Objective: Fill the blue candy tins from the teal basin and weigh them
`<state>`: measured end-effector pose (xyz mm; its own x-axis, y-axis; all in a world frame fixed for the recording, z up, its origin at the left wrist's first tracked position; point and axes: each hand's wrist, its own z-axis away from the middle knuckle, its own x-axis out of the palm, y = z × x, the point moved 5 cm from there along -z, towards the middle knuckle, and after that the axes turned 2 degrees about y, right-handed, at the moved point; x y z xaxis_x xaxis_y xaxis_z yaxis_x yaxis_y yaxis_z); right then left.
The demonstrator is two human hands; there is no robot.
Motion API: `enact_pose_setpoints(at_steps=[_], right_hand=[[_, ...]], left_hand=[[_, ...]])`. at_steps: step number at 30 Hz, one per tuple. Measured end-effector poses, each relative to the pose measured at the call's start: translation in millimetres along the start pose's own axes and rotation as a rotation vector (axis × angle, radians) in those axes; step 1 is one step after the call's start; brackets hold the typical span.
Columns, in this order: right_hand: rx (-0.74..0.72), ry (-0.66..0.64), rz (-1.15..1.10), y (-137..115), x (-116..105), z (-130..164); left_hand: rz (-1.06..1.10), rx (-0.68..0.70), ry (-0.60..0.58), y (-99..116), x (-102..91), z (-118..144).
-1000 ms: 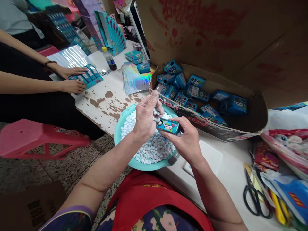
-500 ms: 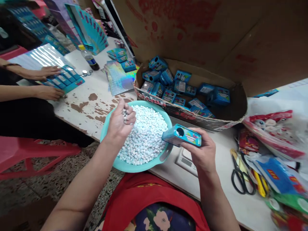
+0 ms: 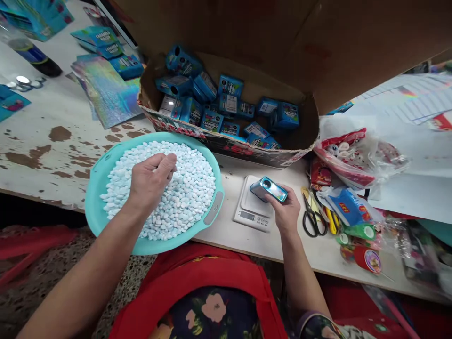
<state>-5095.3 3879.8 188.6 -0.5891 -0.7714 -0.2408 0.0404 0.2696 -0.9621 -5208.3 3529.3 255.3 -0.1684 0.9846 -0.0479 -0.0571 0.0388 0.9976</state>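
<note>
A turquoise basin (image 3: 92, 207) full of small white and pale blue candies (image 3: 190, 188) stands on the table. Over the candies, my left hand (image 3: 151, 179) is closed in a fist; what it holds is hidden now, though candies showed between its fingers just before. My right hand (image 3: 287, 207) grips a small blue candy box (image 3: 261, 189) by its right end. A round dark hole shows in the box's upper face. That box is at the white digital scale (image 3: 250, 207), over or on its plate; I cannot tell whether it touches.
Behind the basin, an open cardboard carton (image 3: 226, 146) holds several blue boxes. Scissors (image 3: 312, 219), a yellow cutter (image 3: 332, 221) and candy bags (image 3: 353, 155) lie to the right. Holographic sheets (image 3: 109, 94) and a bottle (image 3: 35, 56) are at left.
My right hand has carried the candy box from the basin's rim to the scale. My left hand stays closed over the candies, turned so its contents are hidden. The view has swung right.
</note>
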Motion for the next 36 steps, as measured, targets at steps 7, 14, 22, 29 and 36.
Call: enact_pose_setpoints(at_steps=[7, 14, 22, 29, 36], right_hand=[[0.021, 0.161, -0.279, 2.3, -33.1, -6.3], [0.117, 0.306, -0.243, 13.6, -44.4, -5.9], [0.139, 0.281, -0.246, 17.2, -41.1, -5.6], [0.058, 0.136, -0.203, 18.3, -28.0, -0.4], [-0.052, -0.012, 0.127, -8.1, 7.1, 3.2]], left_hand=[[-0.008, -0.009, 0.057, -5.3, -9.5, -4.0], [-0.139, 0.038, -0.019, 0.2, -10.6, 2.0], [-0.152, 0.025, -0.042, 3.4, -13.7, 5.9], [-0.435, 0.161, -0.059, 13.7, -8.3, 7.2], [-0.283, 0.227, -0.036, 18.8, 2.8, 12.3]])
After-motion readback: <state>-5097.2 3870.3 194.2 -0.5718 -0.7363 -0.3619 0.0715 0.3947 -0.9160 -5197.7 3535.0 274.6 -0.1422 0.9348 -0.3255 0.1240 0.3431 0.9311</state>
